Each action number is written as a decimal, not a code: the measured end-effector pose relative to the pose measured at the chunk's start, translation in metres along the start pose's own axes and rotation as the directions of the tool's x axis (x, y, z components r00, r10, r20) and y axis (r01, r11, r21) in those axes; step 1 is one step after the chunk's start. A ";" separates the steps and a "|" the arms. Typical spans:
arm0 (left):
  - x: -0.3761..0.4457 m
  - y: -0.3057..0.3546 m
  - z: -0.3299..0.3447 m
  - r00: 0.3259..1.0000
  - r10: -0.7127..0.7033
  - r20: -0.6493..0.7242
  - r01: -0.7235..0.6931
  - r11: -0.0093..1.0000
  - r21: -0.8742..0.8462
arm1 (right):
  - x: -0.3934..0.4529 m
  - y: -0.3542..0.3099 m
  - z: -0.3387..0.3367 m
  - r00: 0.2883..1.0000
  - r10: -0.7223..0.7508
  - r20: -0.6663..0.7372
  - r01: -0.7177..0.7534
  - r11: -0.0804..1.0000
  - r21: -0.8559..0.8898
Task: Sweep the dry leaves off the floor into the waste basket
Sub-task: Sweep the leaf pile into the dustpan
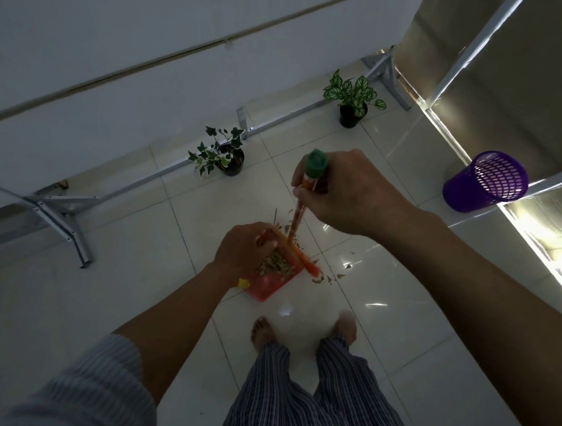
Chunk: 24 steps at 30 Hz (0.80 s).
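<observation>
The right hand (347,193) grips the green-capped orange broom handle (309,182). The left hand (243,249) holds the red plastic dustpan (267,285), which contains dry brown leaves (276,265); more lie scattered on the white tiled floor (398,296). The purple mesh waste basket (486,181) stands well apart, right.

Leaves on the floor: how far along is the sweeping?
Most dry leaves already sit in the red dustpan, held by the left hand. The right hand works the broom. A few scraps remain; the purple basket awaits.
</observation>
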<state>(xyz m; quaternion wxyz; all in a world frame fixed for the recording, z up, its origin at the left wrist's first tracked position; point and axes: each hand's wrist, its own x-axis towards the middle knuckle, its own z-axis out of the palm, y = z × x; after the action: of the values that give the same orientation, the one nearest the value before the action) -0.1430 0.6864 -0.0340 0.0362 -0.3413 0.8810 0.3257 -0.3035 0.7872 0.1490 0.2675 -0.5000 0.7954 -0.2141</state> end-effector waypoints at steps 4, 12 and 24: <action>-0.015 -0.035 0.016 0.917 -0.310 0.250 0.253 0.938 0.236 | 0.006 -0.009 0.003 1.000 0.010 -0.023 -0.010 1.000 -0.001; -0.028 -0.093 0.057 0.833 -0.456 0.314 0.390 0.886 0.253 | 0.022 -0.003 0.025 0.999 -0.019 -0.049 0.019 1.000 -0.009; -0.048 -0.101 0.008 0.835 -0.507 0.212 0.474 0.860 0.189 | 0.039 0.000 0.066 0.986 -0.078 0.147 0.092 0.992 -0.088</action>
<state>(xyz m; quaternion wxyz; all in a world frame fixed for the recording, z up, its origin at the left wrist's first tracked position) -0.0441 0.6632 -0.0821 0.2530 -0.5083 0.7708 0.2890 -0.2755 0.7468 0.0903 0.2906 -0.5597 0.7613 -0.1509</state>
